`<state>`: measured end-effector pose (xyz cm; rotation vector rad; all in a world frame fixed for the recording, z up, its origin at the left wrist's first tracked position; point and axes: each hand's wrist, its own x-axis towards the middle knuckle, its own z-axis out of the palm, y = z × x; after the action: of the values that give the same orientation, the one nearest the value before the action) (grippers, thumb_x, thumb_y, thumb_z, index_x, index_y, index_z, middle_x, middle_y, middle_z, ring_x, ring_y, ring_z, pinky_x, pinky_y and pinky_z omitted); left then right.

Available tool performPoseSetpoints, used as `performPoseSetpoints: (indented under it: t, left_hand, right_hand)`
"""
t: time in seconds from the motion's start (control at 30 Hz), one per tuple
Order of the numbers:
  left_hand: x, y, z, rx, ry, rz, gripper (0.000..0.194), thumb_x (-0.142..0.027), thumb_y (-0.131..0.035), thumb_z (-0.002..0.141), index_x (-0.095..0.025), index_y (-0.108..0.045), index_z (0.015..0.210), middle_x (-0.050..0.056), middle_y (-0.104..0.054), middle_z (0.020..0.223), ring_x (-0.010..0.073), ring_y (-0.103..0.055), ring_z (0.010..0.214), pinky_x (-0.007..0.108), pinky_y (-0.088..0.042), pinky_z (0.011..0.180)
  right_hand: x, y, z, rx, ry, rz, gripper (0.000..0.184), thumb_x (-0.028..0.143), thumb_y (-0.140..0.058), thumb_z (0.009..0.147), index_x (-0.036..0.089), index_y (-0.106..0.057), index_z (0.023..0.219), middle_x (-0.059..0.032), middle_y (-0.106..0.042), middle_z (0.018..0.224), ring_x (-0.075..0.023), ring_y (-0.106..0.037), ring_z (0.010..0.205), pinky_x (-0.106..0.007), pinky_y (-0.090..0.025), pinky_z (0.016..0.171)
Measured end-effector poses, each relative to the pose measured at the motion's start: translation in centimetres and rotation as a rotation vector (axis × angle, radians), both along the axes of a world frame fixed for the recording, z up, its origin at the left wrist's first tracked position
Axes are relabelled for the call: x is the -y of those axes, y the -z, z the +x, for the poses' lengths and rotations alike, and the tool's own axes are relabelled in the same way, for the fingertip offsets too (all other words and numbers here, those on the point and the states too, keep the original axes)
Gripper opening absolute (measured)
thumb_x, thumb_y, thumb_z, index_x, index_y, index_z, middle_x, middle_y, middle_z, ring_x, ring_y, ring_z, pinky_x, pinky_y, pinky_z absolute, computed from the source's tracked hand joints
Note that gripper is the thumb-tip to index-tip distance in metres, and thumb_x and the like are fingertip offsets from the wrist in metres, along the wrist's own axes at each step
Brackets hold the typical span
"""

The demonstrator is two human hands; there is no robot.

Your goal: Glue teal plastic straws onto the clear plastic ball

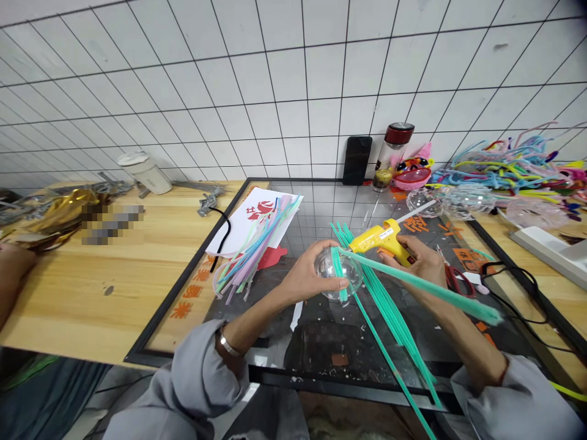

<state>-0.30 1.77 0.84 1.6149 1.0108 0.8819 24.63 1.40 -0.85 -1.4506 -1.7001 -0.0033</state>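
Observation:
My left hand point(308, 273) is closed around a clear plastic ball point(326, 267), with the thumb across its front. Green pipe cleaners point(338, 269) lie against the ball, and a long green pipe cleaner point(422, 281) sticks out from it toward the right. In my right hand point(422, 261) is a yellow hot glue gun point(376, 236), its nozzle at the upper right of the ball. A white glue stick point(415, 212) juts from the gun's back. Behind the ball, a bundle of green pipe cleaners point(389, 311) lies slanting across the dark glass-topped surface.
Pastel pipe cleaners point(257, 250) lie over white paper point(238, 223) on the left. A phone point(358, 160) and a glass bottle point(389, 157) stand at the wall. Red-handled scissors point(458, 281), a black cable point(527, 275) and a colourful pipe-cleaner pile point(499, 168) are right. Another person's arm point(13, 269) is far left.

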Motion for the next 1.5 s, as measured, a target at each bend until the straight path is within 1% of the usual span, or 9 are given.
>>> performPoseSetpoints:
  t: [0.17, 0.3, 0.4, 0.6, 0.8, 0.9, 1.13, 1.3, 1.5]
  left_hand:
    - [0.0, -0.03, -0.02, 0.0, -0.008, 0.007, 0.068, -0.027, -0.084, 0.06, -0.02, -0.057, 0.122, 0.007, -0.061, 0.12, 0.028, -0.058, 0.116, 0.043, -0.049, 0.101]
    - [0.06, -0.11, 0.0, -0.012, -0.009, -0.003, 0.069, -0.028, -0.083, 0.06, -0.02, -0.056, 0.123, 0.008, -0.061, 0.122, 0.0284, -0.058, 0.115, 0.044, -0.049, 0.101]
    - [0.09, -0.15, 0.01, -0.01, -0.005, -0.016, 0.07, -0.028, -0.083, 0.061, -0.02, -0.055, 0.124, 0.008, -0.061, 0.122, 0.0289, -0.058, 0.116, 0.045, -0.048, 0.101]
    - [0.07, -0.15, -0.04, -0.019, 0.003, -0.019, 0.069, -0.028, -0.083, 0.062, -0.02, -0.055, 0.125, 0.008, -0.061, 0.12, 0.0293, -0.057, 0.116, 0.045, -0.048, 0.101]
    - [0.08, -0.14, -0.04, -0.011, 0.001, -0.02, 0.069, -0.028, -0.083, 0.062, -0.021, -0.055, 0.124, 0.008, -0.058, 0.126, 0.0278, -0.057, 0.116, 0.045, -0.049, 0.101]
    - [0.07, -0.11, -0.04, -0.004, -0.001, -0.026, 0.069, -0.028, -0.083, 0.061, -0.022, -0.056, 0.124, 0.007, -0.06, 0.123, 0.0275, -0.058, 0.114, 0.044, -0.05, 0.099]
    - [0.06, 0.06, -0.08, -0.028, -0.004, -0.02, 0.072, -0.03, -0.084, 0.061, -0.02, -0.054, 0.125, 0.009, -0.058, 0.129, 0.0288, -0.057, 0.117, 0.043, -0.045, 0.104]
    - [0.02, 0.16, -0.05, -0.018, 0.002, -0.03, 0.073, -0.03, -0.083, 0.061, -0.019, -0.053, 0.126, 0.01, -0.058, 0.13, 0.0291, -0.056, 0.119, 0.042, -0.044, 0.104]
    - [0.08, 0.0, 0.02, -0.024, -0.002, -0.016, 0.072, -0.029, -0.083, 0.061, -0.02, -0.053, 0.125, 0.009, -0.058, 0.13, 0.0287, -0.055, 0.12, 0.042, -0.042, 0.106]
  right_hand:
    - [-0.04, -0.07, 0.06, -0.022, -0.026, -0.021, 0.033, 0.048, -0.067, 0.079, 0.018, -0.067, 0.094, -0.0034, -0.069, 0.078, -0.0159, -0.059, 0.06, -0.027, -0.046, 0.054]
    - [-0.11, 0.0, 0.21, -0.028, -0.046, -0.053, 0.032, 0.046, -0.067, 0.078, 0.018, -0.067, 0.095, -0.004, -0.07, 0.081, -0.0169, -0.061, 0.064, -0.028, -0.048, 0.058]
    - [-0.17, 0.08, 0.29, -0.05, -0.058, -0.07, 0.035, 0.047, -0.067, 0.077, 0.017, -0.066, 0.095, -0.0046, -0.071, 0.082, -0.0176, -0.062, 0.065, -0.029, -0.049, 0.059]
    - [-0.14, -0.1, 0.08, -0.095, -0.036, -0.145, 0.041, 0.051, -0.067, 0.074, 0.016, -0.067, 0.095, -0.0048, -0.071, 0.079, -0.0184, -0.062, 0.063, -0.03, -0.048, 0.058]
    - [-0.08, -0.24, -0.16, -0.083, -0.009, -0.157, 0.04, 0.052, -0.065, 0.074, 0.017, -0.068, 0.093, -0.0046, -0.07, 0.077, -0.0184, -0.061, 0.063, -0.029, -0.046, 0.057]
    - [-0.11, -0.04, -0.06, -0.073, -0.001, -0.164, 0.042, 0.053, -0.066, 0.075, 0.017, -0.067, 0.095, -0.0046, -0.07, 0.077, -0.0185, -0.061, 0.063, -0.03, -0.046, 0.057]
    - [-0.14, 0.12, 0.07, -0.095, -0.033, -0.205, 0.04, 0.052, -0.066, 0.076, 0.017, -0.068, 0.094, -0.004, -0.07, 0.075, -0.0169, -0.059, 0.06, -0.027, -0.044, 0.053]
    - [-0.5, 0.51, 0.5, -0.181, -0.072, -0.267, 0.039, 0.049, -0.068, 0.073, 0.017, -0.068, 0.095, -0.0044, -0.071, 0.078, -0.0174, -0.061, 0.062, -0.029, -0.048, 0.057]
    - [-0.63, 0.34, 0.75, -0.202, -0.118, -0.252, 0.039, 0.051, -0.07, 0.071, 0.018, -0.069, 0.092, -0.0047, -0.072, 0.078, -0.0194, -0.063, 0.066, -0.03, -0.051, 0.058]
